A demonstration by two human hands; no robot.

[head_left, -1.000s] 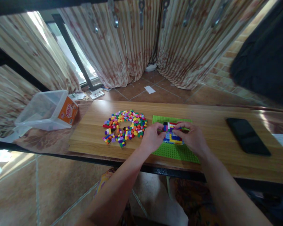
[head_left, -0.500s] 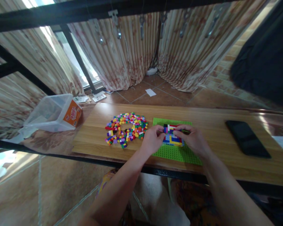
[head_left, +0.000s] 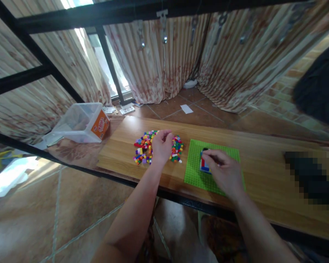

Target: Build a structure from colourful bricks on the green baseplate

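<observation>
Two hands work apart: the left hand (head_left: 161, 146) hovers curled over the heap of small multicoloured plastic bricks (head_left: 144, 150) on the wooden table (head_left: 263, 175), whether gripping one I cannot tell. The right hand (head_left: 222, 171) presses, fingers bent, on the part-built multicoloured brick block (head_left: 204, 165) on the green studded baseplate (head_left: 197, 175). A careless rake could scatter bricks off the near edge; uneven pressure could slide the baseplate.

Striped curtains (head_left: 167, 62), tiled floor (head_left: 44, 212), wooden table (head_left: 257, 153)
</observation>
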